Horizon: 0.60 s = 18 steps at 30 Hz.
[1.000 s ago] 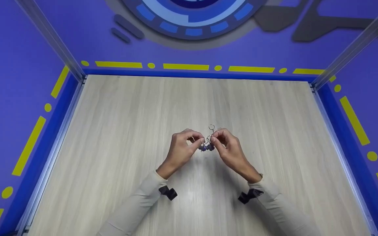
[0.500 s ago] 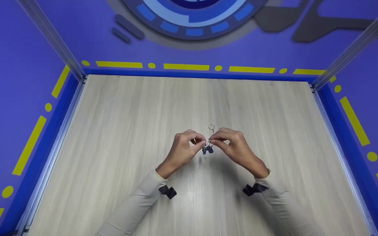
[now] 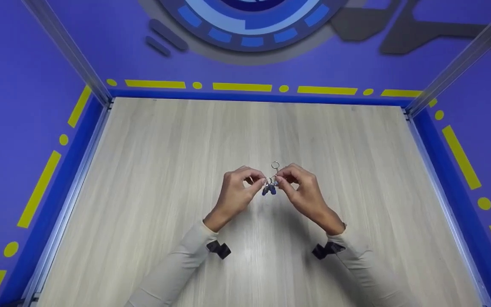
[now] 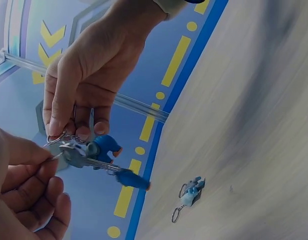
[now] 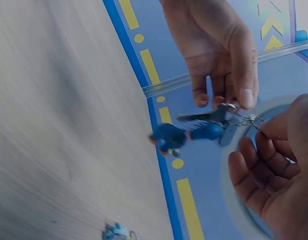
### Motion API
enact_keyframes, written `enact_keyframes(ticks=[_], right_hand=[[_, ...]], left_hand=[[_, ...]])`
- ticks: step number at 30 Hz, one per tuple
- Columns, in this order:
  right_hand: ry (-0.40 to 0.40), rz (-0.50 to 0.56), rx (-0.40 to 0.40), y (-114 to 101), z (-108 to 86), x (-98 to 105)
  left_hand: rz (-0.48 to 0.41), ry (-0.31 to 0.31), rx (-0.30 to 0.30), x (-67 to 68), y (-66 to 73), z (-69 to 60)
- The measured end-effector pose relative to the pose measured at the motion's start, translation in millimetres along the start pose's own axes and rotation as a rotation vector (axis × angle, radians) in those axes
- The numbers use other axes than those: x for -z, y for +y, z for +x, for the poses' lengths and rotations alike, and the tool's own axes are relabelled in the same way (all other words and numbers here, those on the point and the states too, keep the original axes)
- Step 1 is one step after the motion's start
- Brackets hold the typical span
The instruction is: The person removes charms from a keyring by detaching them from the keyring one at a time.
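In the head view, my left hand and right hand face each other over the middle of the table. Between their fingertips hangs a bunch of small blue figure keychains. The left wrist view shows a silver key and a blue figure with orange tips dangling from metal rings. A second blue piece hangs lower on a chain. Thumb and fingers of each hand pinch a ring at opposite sides. Whether the two rings are linked, I cannot tell.
On the wooden table below lies another keychain with light blue and grey figures. In the head view its metal ring shows just beyond my right hand. Blue panels wall the table at the back and sides.
My right hand has shifted slightly inward to the left hand and then back out. The blue figures, spread between the hands at first, now dangle closer together. The left hand has barely moved.
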State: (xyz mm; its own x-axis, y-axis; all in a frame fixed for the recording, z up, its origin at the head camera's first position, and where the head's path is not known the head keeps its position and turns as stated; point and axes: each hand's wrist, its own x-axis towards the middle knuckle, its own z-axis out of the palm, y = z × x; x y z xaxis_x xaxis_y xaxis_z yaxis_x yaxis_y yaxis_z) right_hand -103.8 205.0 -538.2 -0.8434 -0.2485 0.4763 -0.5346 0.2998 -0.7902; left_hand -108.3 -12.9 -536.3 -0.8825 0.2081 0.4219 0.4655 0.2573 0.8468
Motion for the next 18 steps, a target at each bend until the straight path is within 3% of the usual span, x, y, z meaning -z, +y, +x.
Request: enact_keyframes(ticks=[4,8,13,18], right_hand=[[0.037,0.026,-0.062,-1.1,-5.2,-4.0],[0.060,0.079,-0.128,-3.1,-8.7,-6.7],[0.070,0.142,-0.141,-3.7,-9.0,-7.0],[0.065,0.133,-0.110,-2.4,-8.1,-4.7]], left_hand=[[-0.063,0.043,0.015,-0.9,-0.7,-1.2],[-0.115,0.036,0.035,-1.8,-2.7,-2.3],[-0.135,-0.013,0.087,-1.4,-4.6,-2.3],[-0.116,-0.104,0.141,0.4,-2.8,1.5]])
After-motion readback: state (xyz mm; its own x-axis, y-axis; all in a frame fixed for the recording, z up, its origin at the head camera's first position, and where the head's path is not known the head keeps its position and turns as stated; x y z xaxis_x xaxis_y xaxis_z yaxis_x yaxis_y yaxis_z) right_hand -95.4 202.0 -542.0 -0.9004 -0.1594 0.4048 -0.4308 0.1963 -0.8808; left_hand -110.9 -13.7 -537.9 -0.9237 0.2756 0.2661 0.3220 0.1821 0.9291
